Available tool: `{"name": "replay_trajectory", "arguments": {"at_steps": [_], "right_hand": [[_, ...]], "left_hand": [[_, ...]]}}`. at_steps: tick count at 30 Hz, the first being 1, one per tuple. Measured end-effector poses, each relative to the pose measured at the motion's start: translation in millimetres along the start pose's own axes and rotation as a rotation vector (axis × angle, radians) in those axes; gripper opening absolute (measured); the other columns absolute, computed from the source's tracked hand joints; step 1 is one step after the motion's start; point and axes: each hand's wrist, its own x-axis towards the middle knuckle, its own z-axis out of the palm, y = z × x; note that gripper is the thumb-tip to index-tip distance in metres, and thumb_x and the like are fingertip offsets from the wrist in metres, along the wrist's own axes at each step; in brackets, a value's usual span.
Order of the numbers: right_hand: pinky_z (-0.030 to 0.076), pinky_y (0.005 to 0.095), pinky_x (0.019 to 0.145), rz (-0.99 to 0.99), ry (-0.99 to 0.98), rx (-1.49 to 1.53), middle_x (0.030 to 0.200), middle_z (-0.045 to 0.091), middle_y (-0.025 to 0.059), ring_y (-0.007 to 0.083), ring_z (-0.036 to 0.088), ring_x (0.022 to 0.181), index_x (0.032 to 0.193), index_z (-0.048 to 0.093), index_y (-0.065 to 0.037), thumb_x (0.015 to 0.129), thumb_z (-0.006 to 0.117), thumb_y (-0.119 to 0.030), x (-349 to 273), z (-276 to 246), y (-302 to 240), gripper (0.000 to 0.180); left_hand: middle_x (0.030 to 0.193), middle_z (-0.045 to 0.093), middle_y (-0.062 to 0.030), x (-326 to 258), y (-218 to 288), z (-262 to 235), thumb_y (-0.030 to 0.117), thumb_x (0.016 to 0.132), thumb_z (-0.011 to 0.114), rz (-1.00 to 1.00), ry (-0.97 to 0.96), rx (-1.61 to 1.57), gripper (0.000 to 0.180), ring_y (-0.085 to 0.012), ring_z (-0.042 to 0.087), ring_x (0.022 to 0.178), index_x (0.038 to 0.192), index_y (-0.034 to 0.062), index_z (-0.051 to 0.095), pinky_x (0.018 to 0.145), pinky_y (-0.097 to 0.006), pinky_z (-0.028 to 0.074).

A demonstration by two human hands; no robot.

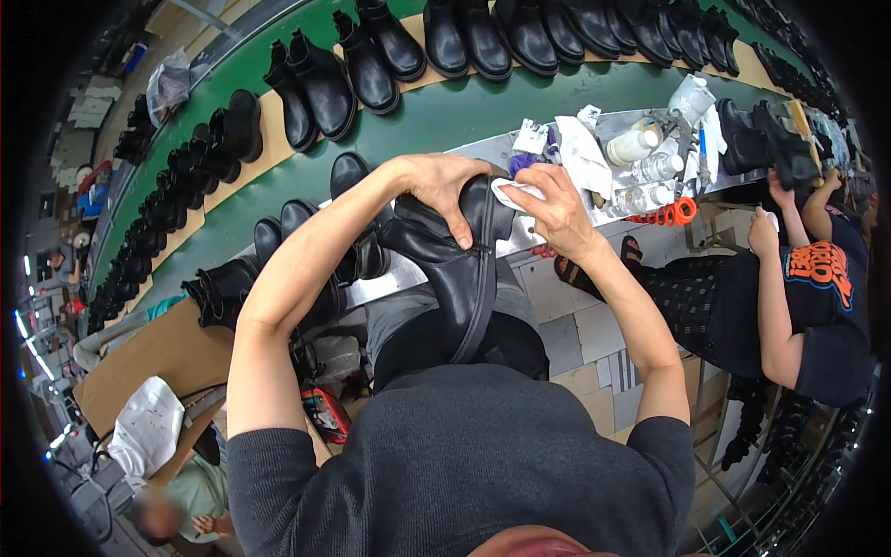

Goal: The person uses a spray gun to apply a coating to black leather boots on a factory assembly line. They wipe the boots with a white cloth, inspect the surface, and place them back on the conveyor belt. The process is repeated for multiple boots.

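Note:
A black leather boot [457, 283] lies across my lap, its heel end raised toward the bench and its sole edge turned to the right. Wrapped over its upper part, my left hand [445, 190] grips the boot, thumb pressed on the leather near the side seam. In my right hand [557, 212] a white cloth [516, 194] is pinched against the boot by the heel. The far side of the boot and some of my left fingers are out of sight.
Black boots [320, 84] stand in rows on the green bench [408, 125]. Right of my hands are clear bottles [634, 146], white rags [582, 153] and an orange coiled hose [676, 213]. A co-worker [789, 306] handles a boot at right. Cardboard [139, 367] lies at left.

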Motion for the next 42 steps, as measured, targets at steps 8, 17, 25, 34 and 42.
{"name": "replay_trajectory", "arguments": {"at_steps": [8, 17, 25, 34, 42], "right_hand": [[0.046, 0.0373, 0.084, 0.443, 0.091, 0.492, 0.099, 0.058, 0.0148, 0.0328, 0.055, 0.098, 0.101, 0.067, 0.000, 0.064, 0.046, 0.016, -11, 22, 18, 0.046], [0.048, 0.0400, 0.079, 0.226, 0.298, 0.021, 0.100, 0.058, 0.0088, 0.0255, 0.055, 0.095, 0.095, 0.070, -0.002, 0.069, 0.062, 0.008, -26, -20, -22, 0.029], [0.044, 0.0341, 0.074, -0.261, 0.149, -0.088, 0.101, 0.057, 0.0013, 0.0169, 0.054, 0.094, 0.094, 0.069, -0.007, 0.071, 0.074, -0.013, -3, -9, -30, 0.025], [0.045, 0.0398, 0.082, 0.278, 0.117, 0.320, 0.098, 0.057, 0.0136, 0.0308, 0.057, 0.092, 0.104, 0.069, -0.004, 0.066, 0.053, 0.011, 18, 1, 12, 0.043], [0.047, 0.0379, 0.076, -0.110, 0.136, 0.098, 0.098, 0.057, 0.0127, 0.0278, 0.056, 0.089, 0.100, 0.070, -0.007, 0.067, 0.054, 0.009, 16, -39, -34, 0.040]], "left_hand": [[0.106, 0.063, -0.0218, -17, 45, -13, 0.039, 0.043, 0.092, -0.037, 0.099, 0.177, 0.098, -0.0361, 0.060, 0.104, 0.121, -0.0034, 0.049, 0.089, -0.041, 0.046], [0.102, 0.065, -0.0201, -47, 59, -20, 0.041, 0.039, 0.092, -0.254, 0.221, 0.235, 0.094, -0.0355, 0.061, 0.102, 0.113, -0.0025, 0.055, 0.089, -0.041, 0.046], [0.095, 0.065, -0.0192, -33, 45, -16, 0.043, 0.040, 0.093, -0.176, 0.192, 0.219, 0.090, -0.0348, 0.063, 0.096, 0.108, -0.0032, 0.056, 0.084, -0.040, 0.048], [0.100, 0.063, -0.0196, -37, 63, -15, 0.043, 0.042, 0.091, -0.047, 0.240, 0.236, 0.090, -0.0367, 0.060, 0.101, 0.110, -0.0026, 0.054, 0.087, -0.042, 0.046], [0.103, 0.063, -0.0199, -45, 73, -14, 0.041, 0.041, 0.092, -0.124, 0.286, 0.258, 0.096, -0.0368, 0.060, 0.102, 0.116, -0.0041, 0.053, 0.088, -0.041, 0.046]]}}
